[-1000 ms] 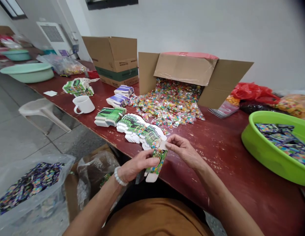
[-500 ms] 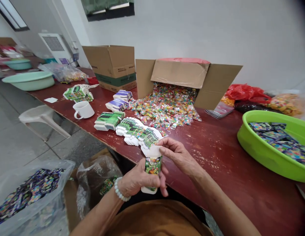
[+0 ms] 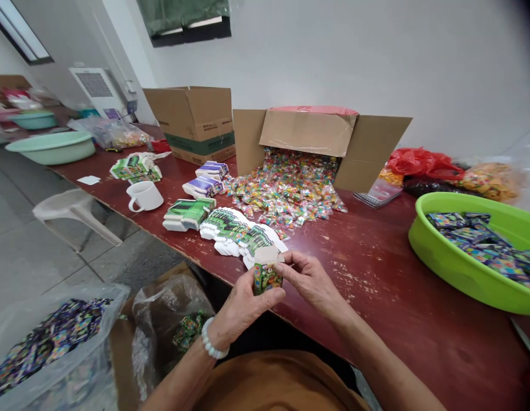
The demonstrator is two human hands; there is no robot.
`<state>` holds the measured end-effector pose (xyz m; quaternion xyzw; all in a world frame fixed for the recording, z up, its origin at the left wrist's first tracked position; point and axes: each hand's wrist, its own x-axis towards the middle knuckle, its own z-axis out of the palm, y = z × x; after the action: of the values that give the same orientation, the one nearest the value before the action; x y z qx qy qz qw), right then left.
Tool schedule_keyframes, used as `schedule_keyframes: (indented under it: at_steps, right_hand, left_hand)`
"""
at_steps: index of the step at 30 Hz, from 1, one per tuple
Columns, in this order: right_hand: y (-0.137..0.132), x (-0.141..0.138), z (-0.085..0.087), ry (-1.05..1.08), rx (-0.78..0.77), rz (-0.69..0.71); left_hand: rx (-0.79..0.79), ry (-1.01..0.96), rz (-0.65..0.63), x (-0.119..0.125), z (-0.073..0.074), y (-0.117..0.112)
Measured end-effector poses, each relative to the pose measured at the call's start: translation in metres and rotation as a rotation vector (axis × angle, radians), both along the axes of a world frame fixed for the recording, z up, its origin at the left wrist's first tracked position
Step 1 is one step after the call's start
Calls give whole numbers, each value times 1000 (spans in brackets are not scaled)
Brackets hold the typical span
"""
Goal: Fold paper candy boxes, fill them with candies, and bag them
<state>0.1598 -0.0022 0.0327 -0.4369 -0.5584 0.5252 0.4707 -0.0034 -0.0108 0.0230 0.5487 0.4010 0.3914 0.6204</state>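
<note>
A small green printed carton (image 3: 268, 278) stands in my left hand (image 3: 251, 299), fingers behind it and thumb across its lower front. Its white top flap (image 3: 267, 254) is raised. My right hand (image 3: 310, 278) pinches the carton's upper right edge between thumb and fingers. Just beyond lies a fanned row of flat green cartons (image 3: 241, 231) on the red table (image 3: 376, 262). Past that row, small clear packets of colourful candy (image 3: 286, 194) spill from a tipped cardboard box (image 3: 307, 131). The inside of the small carton cannot be seen.
A lime-green tub (image 3: 474, 279) of dark packets stands at right. At left are a white mug (image 3: 147, 197), green carton stacks (image 3: 190, 212) and purple cartons (image 3: 203, 186). Below left, a clear bag (image 3: 114, 297) of packets sits near a white stool (image 3: 72, 205).
The carton has risen slightly and tilted, and its lower flap no longer shows. My left thumb now crosses its front near the bottom. My right hand has shifted a little lower along the top edge.
</note>
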Motion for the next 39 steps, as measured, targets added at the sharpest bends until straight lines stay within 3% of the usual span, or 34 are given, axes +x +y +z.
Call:
schedule_keyframes:
  at_steps: [4, 7, 12, 18, 24, 28, 30, 33, 35, 37, 39]
  right_hand:
    - [2, 0, -5, 30, 8, -20]
    - [0, -7, -14, 163, -40, -66]
    - [-4, -14, -23, 158, 47, -155]
    - [6, -1, -18, 38, -21, -54]
    - [12, 1, -19, 149, -76, 1]
    - [8, 1, -20, -13, 85, 8]
    - [6, 1, -20, -74, 168, -40]
    - [3, 2, -19, -179, 297, -74]
    - [2, 2, -18, -246, 359, -27]
    - [1, 1, -18, -259, 332, 7]
    - [1, 0, -19, -231, 206, 4]
  left_hand:
    - [-26, -165, 132, -4, -4, -8]
    - [57, -91, 215, -4, -6, -13]
    - [122, 15, 173, -7, -9, -9]
    - [72, 13, 156, -9, -5, 1]
    - [111, 12, 162, -6, -11, 6]
    - [-100, -249, 190, -4, -13, 5]
    - [-260, -339, 117, -3, -13, 3]
    - [-436, -362, -6, -2, -14, -1]
    - [-475, -348, 6, 0, -16, -3]
    - [-493, -353, 30, 3, -17, -3]
    - [-516, -355, 42, 6, -17, -3]
